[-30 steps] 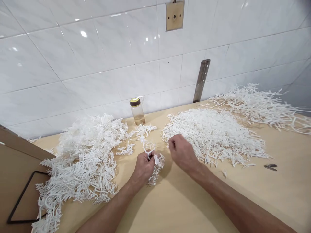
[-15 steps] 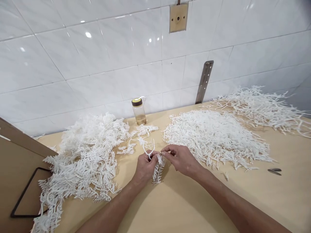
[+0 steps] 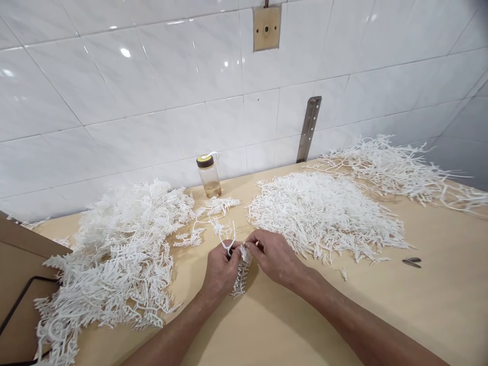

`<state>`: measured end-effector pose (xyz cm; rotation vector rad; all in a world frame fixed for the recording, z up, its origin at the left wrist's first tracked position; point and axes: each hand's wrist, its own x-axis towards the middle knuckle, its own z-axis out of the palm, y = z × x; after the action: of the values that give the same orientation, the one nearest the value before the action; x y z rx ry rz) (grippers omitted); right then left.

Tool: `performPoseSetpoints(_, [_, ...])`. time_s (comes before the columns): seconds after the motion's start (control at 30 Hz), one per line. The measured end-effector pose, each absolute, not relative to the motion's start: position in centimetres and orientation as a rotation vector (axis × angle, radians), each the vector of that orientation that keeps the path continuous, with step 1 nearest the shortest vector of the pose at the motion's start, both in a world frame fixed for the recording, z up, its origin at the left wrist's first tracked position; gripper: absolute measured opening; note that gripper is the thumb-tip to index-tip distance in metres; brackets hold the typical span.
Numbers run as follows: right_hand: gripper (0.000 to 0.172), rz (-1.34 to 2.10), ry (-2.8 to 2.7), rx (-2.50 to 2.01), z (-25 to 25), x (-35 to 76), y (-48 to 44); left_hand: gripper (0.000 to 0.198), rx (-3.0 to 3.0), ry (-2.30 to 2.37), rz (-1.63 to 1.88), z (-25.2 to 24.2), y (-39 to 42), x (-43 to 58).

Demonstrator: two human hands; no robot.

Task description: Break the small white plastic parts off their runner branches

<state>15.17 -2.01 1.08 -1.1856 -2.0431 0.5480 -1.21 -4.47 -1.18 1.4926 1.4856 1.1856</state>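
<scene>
My left hand point(image 3: 221, 267) is closed on a white branched plastic sprig point(image 3: 241, 278), whose bristly end hangs below my fingers. A white curved stem point(image 3: 233, 235) sticks up above the same hand. Against it, my right hand point(image 3: 276, 254) pinches at the top of the sprig with thumb and forefinger; what lies between those fingertips is too small to make out. Just beyond my left hand lie a few loose white sprigs point(image 3: 190, 237). On the right spreads a heap of short white pieces point(image 3: 324, 213).
A large tangled pile of white sprigs point(image 3: 118, 259) covers the table's left side, beside a brown box point(image 3: 26, 259). A lidded bottle point(image 3: 210, 182) stands by the tiled wall, near a metal bracket point(image 3: 308, 129). Longer white stems point(image 3: 392, 168) lie back right; small thread snips point(image 3: 412, 262) lie right.
The whole view has shifted, so the things on the table appear a little farther left. Both hands keep the same grip, the right one slightly more curled around the sprig's top.
</scene>
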Motion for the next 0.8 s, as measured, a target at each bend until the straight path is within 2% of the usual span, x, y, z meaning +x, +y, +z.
performPoseSetpoints(0.2, [0.02, 0.197, -2.226, -1.178, 0.0, 14.6, -2.1, 0.015, 1.658, 1.549, 1.195, -0.3, -4.5, -1.1])
performPoseSetpoints(0.4, [0.024, 0.124, -1.988, -1.401, -0.7, 16.4, 0.2, 0.021, 1.467, 1.391, 1.183, -0.9, -4.6, -1.2])
performPoseSetpoints(0.5, [0.01, 0.077, -1.784, -1.448, -0.1, 18.2, 1.3, 0.026, 1.307, 1.287, 1.17, -1.5, -4.6, -1.2])
performPoseSetpoints(0.53, [0.007, 0.108, -1.735, -1.429, 0.2, 18.6, 1.3, 0.029, 1.263, 1.27, 1.181, -1.6, -4.5, -1.2])
performPoseSetpoints(0.6, [0.016, 0.308, -1.707, -1.37, 0.8, 18.6, 1.0, 0.032, 1.205, 1.251, 1.219, -1.6, -4.3, -1.2])
performPoseSetpoints(0.7, [0.028, 0.783, -1.77, -1.246, 1.3, 17.4, -0.3, 0.033, 1.169, 1.234, 1.281, -1.4, -4.1, -1.2])
performPoseSetpoints(0.8, [0.031, 1.022, -1.807, -1.149, 1.2, 16.0, -1.2, 0.033, 1.163, 1.248, 1.301, -1.0, -4.1, -1.1])
